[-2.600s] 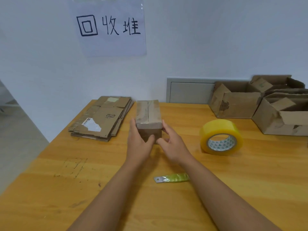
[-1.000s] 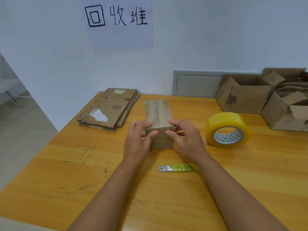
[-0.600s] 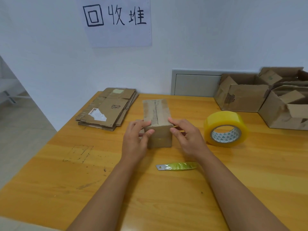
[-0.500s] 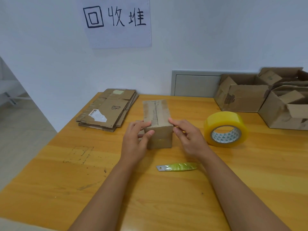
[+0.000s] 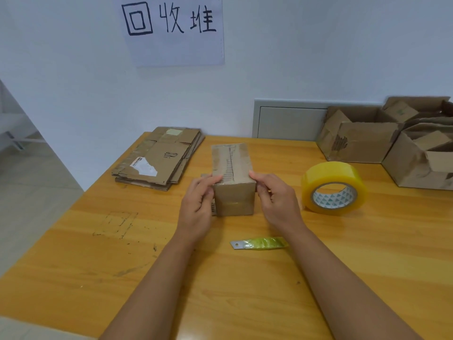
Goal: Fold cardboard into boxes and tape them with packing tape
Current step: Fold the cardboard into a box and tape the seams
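A small brown cardboard box (image 5: pixel 234 182) stands on the wooden table (image 5: pixel 98 253), its top flaps meeting along a seam. My left hand (image 5: pixel 196 207) grips the box's near left edge, thumb on the top. My right hand (image 5: pixel 277 202) grips the near right edge in the same way. A roll of yellow packing tape (image 5: pixel 333 190) stands on its side to the right of the box. A small cutter with a green handle (image 5: pixel 262 242) lies on the table between my forearms.
A stack of flattened cardboard (image 5: pixel 159 159) lies at the table's back left. Two folded boxes (image 5: pixel 360 141) with open flaps stand at the back right against the wall. A paper sign (image 5: pixel 174 30) hangs on the wall.
The box has been turned so a seamed face is on top. Both hands have shifted from its near end to its near side edges.
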A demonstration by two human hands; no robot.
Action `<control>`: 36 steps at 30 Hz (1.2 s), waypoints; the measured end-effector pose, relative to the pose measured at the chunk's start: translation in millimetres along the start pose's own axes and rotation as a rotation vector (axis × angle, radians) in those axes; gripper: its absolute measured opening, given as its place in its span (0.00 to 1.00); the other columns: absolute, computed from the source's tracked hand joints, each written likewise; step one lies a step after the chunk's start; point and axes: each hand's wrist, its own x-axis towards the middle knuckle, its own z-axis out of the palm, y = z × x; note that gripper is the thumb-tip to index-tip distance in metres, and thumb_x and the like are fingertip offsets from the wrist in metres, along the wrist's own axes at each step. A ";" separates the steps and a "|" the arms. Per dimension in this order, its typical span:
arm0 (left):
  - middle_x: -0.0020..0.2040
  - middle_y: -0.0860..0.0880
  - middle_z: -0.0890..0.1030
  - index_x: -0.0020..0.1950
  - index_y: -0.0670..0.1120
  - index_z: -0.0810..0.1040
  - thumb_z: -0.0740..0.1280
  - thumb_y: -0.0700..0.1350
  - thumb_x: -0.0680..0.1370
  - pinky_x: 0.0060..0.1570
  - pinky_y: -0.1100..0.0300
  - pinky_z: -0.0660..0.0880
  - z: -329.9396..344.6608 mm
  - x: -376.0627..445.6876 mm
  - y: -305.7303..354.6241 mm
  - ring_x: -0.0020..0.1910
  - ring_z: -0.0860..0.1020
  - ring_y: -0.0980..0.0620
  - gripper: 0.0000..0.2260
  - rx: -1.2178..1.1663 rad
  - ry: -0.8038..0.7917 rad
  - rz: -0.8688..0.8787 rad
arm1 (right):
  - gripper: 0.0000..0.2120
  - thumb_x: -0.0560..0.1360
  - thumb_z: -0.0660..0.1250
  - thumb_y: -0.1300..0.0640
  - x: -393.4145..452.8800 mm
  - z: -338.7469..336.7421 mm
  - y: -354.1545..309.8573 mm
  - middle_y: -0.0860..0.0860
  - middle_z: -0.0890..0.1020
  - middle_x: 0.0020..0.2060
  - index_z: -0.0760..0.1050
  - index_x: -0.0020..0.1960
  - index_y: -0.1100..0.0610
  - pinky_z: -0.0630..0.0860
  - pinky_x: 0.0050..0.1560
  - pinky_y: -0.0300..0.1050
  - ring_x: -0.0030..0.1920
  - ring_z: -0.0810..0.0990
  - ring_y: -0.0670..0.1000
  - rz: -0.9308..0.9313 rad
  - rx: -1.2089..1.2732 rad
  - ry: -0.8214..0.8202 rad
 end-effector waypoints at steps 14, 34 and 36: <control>0.57 0.52 0.78 0.59 0.58 0.78 0.59 0.39 0.80 0.55 0.54 0.77 5.8 2.3 5.5 0.59 0.76 0.58 0.17 0.089 0.106 0.014 | 0.17 0.79 0.61 0.64 -2.6 2.3 -6.6 0.49 0.83 0.56 0.79 0.65 0.56 0.75 0.54 0.37 0.55 0.78 0.43 0.021 -0.012 0.036; 0.54 0.49 0.76 0.63 0.44 0.80 0.66 0.37 0.80 0.45 0.67 0.77 27.9 -20.8 16.0 0.54 0.77 0.59 0.12 0.077 0.343 -0.060 | 0.17 0.80 0.61 0.55 -8.1 7.9 -8.8 0.50 0.82 0.55 0.77 0.66 0.57 0.75 0.51 0.39 0.53 0.79 0.47 0.001 -0.054 0.058; 0.54 0.49 0.76 0.64 0.45 0.79 0.66 0.37 0.80 0.45 0.65 0.78 28.4 -21.8 17.7 0.54 0.77 0.56 0.12 0.050 0.334 -0.071 | 0.17 0.80 0.61 0.55 -8.0 8.4 -9.4 0.50 0.82 0.54 0.77 0.66 0.57 0.75 0.51 0.38 0.53 0.79 0.46 0.000 -0.051 0.063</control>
